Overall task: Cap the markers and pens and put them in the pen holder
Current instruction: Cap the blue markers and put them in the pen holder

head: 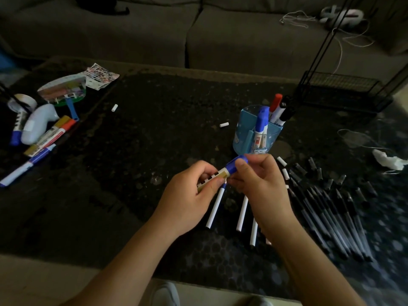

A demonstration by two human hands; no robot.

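Pen holder (247, 138) holds capped markers (261, 122).

Markers (278, 111) in pen holder (245, 138)

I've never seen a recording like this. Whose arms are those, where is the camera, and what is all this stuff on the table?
There is no machine here. A person wears one wide camera on the head, and it looks down at their own two hands. The left hand holds the barrel of a marker, and the right hand pinches its blue cap. Behind them stands a blue pen holder with several capped markers in it. On the dark table lie white pens, a row of black pens at the right, a few loose white caps, and more markers at the far left. A sofa stands beyond the table.
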